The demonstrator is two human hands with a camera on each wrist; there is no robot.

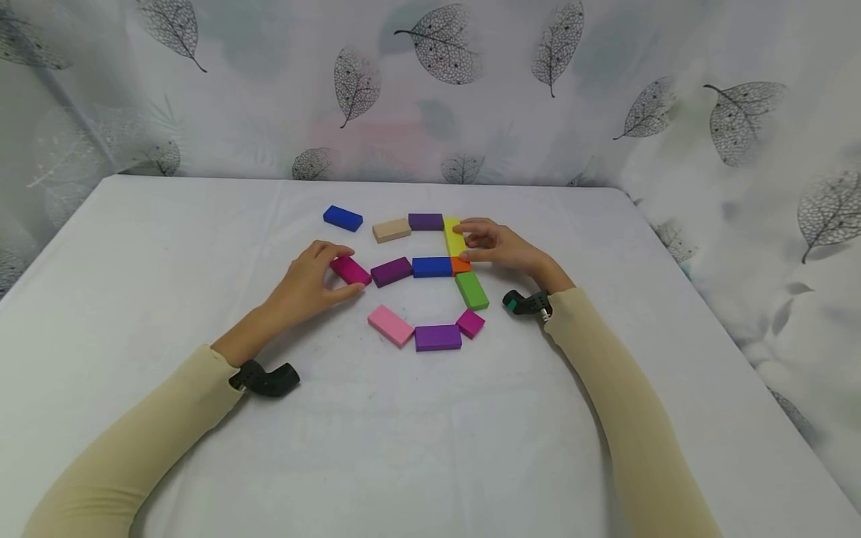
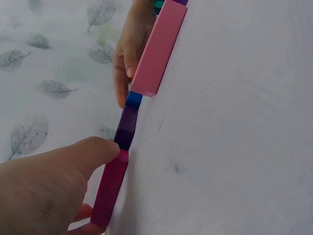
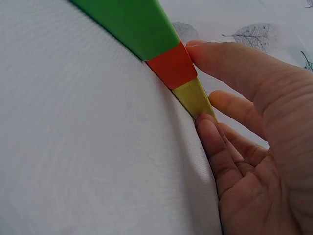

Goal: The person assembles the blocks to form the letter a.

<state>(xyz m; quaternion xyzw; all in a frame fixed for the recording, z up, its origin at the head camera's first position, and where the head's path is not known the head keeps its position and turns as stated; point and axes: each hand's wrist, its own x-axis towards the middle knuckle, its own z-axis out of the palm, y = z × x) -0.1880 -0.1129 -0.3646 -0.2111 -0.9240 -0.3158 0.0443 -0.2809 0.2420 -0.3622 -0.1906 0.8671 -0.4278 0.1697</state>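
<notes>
My left hand (image 1: 311, 278) holds a magenta block (image 1: 351, 270) by its ends, thumb at the near end and fingers at the far one. That block's near end meets a dark purple block (image 1: 392, 272). A blue block (image 1: 432, 267) continues the row to a small orange block (image 1: 460, 265). Over the yellow block (image 1: 454, 236) my right hand (image 1: 501, 245) has its fingers at the far end and its thumb down by the orange block. In the right wrist view the fingers curl against the yellow block (image 3: 196, 100), with the thumb beside the orange block (image 3: 173, 67).
A beige block (image 1: 392, 230) and a purple block (image 1: 426, 222) adjoin the yellow one. Below lie a green block (image 1: 472, 291), a small magenta block (image 1: 470, 323), a violet block (image 1: 438, 338) and a pink block (image 1: 391, 326). A separate blue block (image 1: 343, 218) lies at back left.
</notes>
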